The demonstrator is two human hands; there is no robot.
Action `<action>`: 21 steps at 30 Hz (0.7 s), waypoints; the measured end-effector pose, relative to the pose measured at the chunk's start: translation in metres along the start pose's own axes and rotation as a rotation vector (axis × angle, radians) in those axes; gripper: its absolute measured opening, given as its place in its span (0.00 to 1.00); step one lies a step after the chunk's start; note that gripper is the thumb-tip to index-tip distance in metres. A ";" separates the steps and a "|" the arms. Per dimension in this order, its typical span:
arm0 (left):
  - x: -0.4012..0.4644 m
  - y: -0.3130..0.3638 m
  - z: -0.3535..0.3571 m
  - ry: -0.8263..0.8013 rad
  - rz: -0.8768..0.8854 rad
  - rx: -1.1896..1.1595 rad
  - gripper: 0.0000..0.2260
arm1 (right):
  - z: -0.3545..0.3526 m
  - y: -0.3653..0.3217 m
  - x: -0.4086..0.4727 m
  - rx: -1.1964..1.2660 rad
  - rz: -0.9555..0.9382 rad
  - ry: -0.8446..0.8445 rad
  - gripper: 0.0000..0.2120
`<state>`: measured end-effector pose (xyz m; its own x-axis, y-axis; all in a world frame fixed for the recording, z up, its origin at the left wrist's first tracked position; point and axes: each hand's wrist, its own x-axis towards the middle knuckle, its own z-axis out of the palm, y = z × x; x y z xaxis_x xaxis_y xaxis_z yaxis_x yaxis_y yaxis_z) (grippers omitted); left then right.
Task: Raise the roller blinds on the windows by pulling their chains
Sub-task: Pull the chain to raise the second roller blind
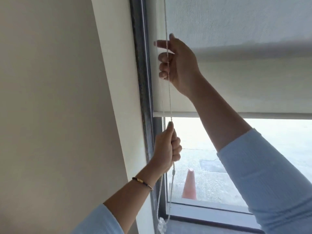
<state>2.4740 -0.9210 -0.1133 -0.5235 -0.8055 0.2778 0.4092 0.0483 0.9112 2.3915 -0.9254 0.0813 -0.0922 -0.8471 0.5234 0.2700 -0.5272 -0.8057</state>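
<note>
A white roller blind [236, 81] covers the upper part of the window, and its bottom bar [177, 114] hangs about halfway down the pane. A thin white chain [169, 98] runs down the blind's left edge to a loop near the sill. My left hand [167, 146] is fisted around the chain just under the bottom bar. My right hand [177, 63] is higher up in front of the blind, with its fingers curled around the same chain and the index finger pointing left.
A beige wall [59, 98] fills the left side, next to the dark window frame [143, 73]. Through the glass there is pavement and an orange traffic cone [190, 184]. The window sill [202, 211] runs along the bottom.
</note>
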 end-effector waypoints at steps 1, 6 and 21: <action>-0.004 -0.010 -0.001 0.012 -0.022 0.017 0.24 | 0.004 0.006 0.002 -0.048 -0.035 0.037 0.19; -0.019 -0.049 -0.025 0.059 -0.087 0.138 0.23 | -0.002 0.058 -0.020 -0.059 -0.179 0.239 0.18; 0.046 0.081 -0.004 -0.014 0.120 0.089 0.29 | -0.011 0.089 -0.067 -0.125 -0.236 0.266 0.22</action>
<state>2.4859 -0.9566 -0.0277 -0.4853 -0.7828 0.3895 0.4019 0.1959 0.8945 2.4109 -0.9160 -0.0286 -0.3879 -0.6802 0.6220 0.0935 -0.7004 -0.7076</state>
